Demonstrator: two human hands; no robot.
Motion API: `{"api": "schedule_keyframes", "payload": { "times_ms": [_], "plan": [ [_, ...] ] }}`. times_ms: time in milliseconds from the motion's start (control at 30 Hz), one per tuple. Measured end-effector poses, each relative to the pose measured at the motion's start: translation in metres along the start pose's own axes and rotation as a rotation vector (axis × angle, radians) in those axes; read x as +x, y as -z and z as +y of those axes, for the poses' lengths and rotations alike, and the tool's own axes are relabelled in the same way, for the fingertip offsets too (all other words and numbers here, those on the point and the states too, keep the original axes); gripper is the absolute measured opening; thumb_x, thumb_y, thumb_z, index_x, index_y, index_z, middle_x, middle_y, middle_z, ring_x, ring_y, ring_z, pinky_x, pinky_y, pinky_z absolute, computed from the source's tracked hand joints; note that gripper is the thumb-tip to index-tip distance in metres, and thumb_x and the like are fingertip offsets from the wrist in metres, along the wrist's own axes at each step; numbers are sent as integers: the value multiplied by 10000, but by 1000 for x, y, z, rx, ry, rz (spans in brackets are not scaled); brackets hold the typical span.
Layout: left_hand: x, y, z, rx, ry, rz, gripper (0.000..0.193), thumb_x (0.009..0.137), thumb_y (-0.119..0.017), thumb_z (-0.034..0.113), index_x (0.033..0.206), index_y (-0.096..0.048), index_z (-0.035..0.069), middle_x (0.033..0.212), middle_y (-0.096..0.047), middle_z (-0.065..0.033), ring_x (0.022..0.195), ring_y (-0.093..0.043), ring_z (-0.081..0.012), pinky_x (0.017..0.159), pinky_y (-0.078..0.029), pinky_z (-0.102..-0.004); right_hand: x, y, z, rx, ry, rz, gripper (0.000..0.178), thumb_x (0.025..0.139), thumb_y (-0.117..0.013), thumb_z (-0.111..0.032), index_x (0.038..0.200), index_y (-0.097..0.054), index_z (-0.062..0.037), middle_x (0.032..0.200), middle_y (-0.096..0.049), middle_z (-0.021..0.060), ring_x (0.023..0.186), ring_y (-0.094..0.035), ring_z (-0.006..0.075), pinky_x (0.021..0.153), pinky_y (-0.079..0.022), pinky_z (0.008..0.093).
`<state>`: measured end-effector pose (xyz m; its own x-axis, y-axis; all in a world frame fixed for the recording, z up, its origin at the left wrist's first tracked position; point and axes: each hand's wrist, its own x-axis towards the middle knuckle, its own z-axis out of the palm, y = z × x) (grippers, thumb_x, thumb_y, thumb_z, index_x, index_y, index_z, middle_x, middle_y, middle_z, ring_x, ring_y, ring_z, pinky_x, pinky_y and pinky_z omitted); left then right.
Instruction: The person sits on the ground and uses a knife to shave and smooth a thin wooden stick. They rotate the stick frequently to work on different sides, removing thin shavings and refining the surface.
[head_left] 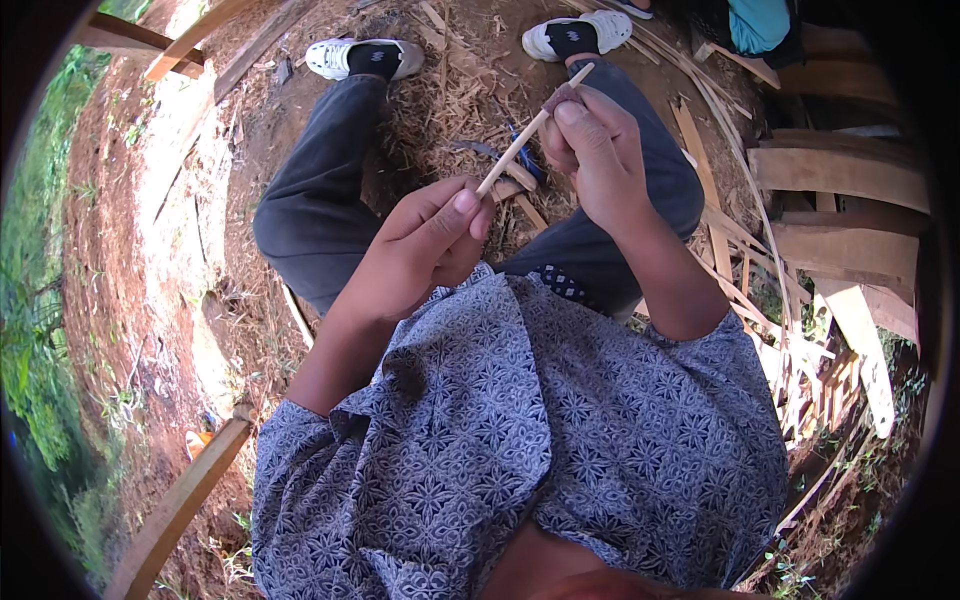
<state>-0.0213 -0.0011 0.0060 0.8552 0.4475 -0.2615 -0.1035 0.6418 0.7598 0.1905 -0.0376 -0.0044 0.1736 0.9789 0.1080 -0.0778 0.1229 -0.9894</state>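
Left hand (420, 238) grips a stick (522, 147) (pale, slim), right hand (604, 160) a brown scrap (558, 97) around it.

"What's underfoot?"
"Reddish-brown earth (115, 300), strewn with wood shavings (440, 115)."
"And around it?"
"Green foliage (40, 405) at far left, wooden planks (840, 172) at right; bright sunlight (185, 150) falls across the left side."

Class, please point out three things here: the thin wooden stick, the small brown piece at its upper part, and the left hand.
Thin wooden stick (516, 152): head view, mid-shaft between the hands.
Small brown piece (561, 97): head view, its visible middle.
Left hand (428, 235): head view, back of the hand.
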Motion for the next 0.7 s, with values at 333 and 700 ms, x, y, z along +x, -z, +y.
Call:
{"api": "schedule_keyframes", "payload": {
  "times_ms": [333, 700],
  "plan": [
    [-1, 4, -13, -358, 94, -96, 323, 1060, -380, 328, 863, -473, 89, 564, -284, 66, 441, -226, -38, 408, -196, -221, -1, 1, -4, 66, -144, -95, 226, 992, -447, -207, 986, -556, -9, 625, -383, -36, 522, -293, 39, 470, -244, 218],
    [-5, 2, -5, -17, -11, 20, 334, 1065, -381, 306, 895, -515, 51, 574, -320, 68, 459, -242, -21, 427, -195, -203, 4, 24, -6, -74, -56, -242, 323, 984, -503, -208, 1189, -625, 10, 714, -528, -42, 576, -424, 28, 512, -352, 211]
  ]
}}
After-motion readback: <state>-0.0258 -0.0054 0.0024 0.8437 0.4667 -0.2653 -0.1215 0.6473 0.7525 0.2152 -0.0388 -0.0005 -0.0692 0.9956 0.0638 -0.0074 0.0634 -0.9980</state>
